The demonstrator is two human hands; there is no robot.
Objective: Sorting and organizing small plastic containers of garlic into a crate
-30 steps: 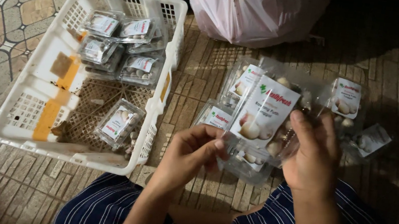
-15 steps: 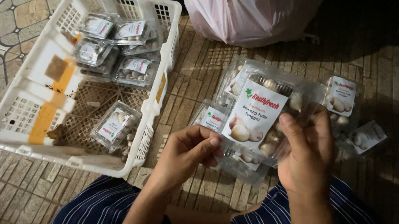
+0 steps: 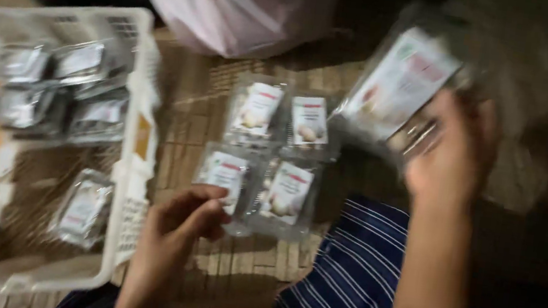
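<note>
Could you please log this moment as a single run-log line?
right hand: holds clear labelled pack, raised | left hand: fingers touching a pack on the floor | white crate: packs inside | pink bag: behind

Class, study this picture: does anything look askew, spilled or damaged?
Nothing looks spilled or damaged, though the frame is blurred. The right hand holds one clear plastic labelled packet tilted, while four like it lie flat in a neat square on the floor.

Home packing spot — crate [image 3: 133, 178], tiled floor [image 3: 238, 262].
</note>
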